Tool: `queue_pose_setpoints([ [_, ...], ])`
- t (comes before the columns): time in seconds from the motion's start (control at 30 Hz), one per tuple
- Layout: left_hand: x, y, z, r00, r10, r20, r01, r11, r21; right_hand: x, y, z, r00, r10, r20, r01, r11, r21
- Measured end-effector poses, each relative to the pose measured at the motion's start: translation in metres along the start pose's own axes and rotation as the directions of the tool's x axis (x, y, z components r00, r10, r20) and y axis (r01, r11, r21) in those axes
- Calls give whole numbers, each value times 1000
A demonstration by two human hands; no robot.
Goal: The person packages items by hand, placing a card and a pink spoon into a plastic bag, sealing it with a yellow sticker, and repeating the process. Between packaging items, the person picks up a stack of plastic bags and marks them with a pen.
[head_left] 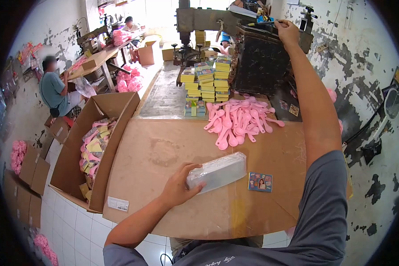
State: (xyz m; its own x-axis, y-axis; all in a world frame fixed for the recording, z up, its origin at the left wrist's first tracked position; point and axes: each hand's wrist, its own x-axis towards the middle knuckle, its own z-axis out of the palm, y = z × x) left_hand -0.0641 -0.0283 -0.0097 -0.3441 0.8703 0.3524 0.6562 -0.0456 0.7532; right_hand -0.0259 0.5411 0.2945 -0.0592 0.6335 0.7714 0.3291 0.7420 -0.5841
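My left hand (181,185) is closed around the near end of a clear, plastic-wrapped block (219,172), which looks like a pack of plastic bags and rests on the cardboard-covered table. My right hand (288,33) is stretched far forward, up at the top of a dark metal machine box (259,62). Its fingers pinch the end of a slim dark tool (265,23) whose exact kind I cannot make out. To the right of the block lies a small printed card pack (260,182). Beyond it is a heap of pink measuring spoons (239,119).
Stacks of yellow-edged card packs (206,80) stand behind the spoons. A big open carton (115,104) with bagged pink and yellow pieces stands left of the table (164,199). One person (55,86) sits at the left; another (129,25) is farther back.
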Motion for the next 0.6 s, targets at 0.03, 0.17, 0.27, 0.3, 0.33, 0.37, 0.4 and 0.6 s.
queue_pose_setpoints([
  [0.03, 0, 0, 0, 1000, 3, 2, -3, 1000, 1, -3, -5, -2, 1000, 4, -2, -4, 991, -131],
  [0.17, 0, 2, -1, 999, -34, 18, 34, 999, -16, 27, 30, 17, 999, 12, 45, -7, 995, -98],
  [0.27, 0, 4, -1, 999, -45, 18, 45, 998, -37, 28, 34, 15, 998, 5, 60, -2, 999, -54],
  [0.3, 0, 1, 1, 1000, -15, 2, 15, 1000, -26, 28, 35, 15, 997, 2, 71, 1, 999, -40],
  [0.33, 0, -1, 2, 1000, 15, -13, -15, 1000, -14, 27, 35, 15, 997, -1, 81, 4, 1000, -25],
  [0.37, 0, -2, 2, 1000, 14, -13, -15, 1000, -15, 26, 35, 16, 997, 6, 81, -4, 1000, -25],
  [0.4, 0, -3, 2, 1000, 14, -11, -14, 1000, -16, 24, 34, 15, 997, 14, 81, -12, 1000, -26],
  [0.6, 1, 0, 0, 1000, -8, 1, 9, 1000, -24, 15, 24, 11, 997, -34, 70, 35, 999, -13],
])
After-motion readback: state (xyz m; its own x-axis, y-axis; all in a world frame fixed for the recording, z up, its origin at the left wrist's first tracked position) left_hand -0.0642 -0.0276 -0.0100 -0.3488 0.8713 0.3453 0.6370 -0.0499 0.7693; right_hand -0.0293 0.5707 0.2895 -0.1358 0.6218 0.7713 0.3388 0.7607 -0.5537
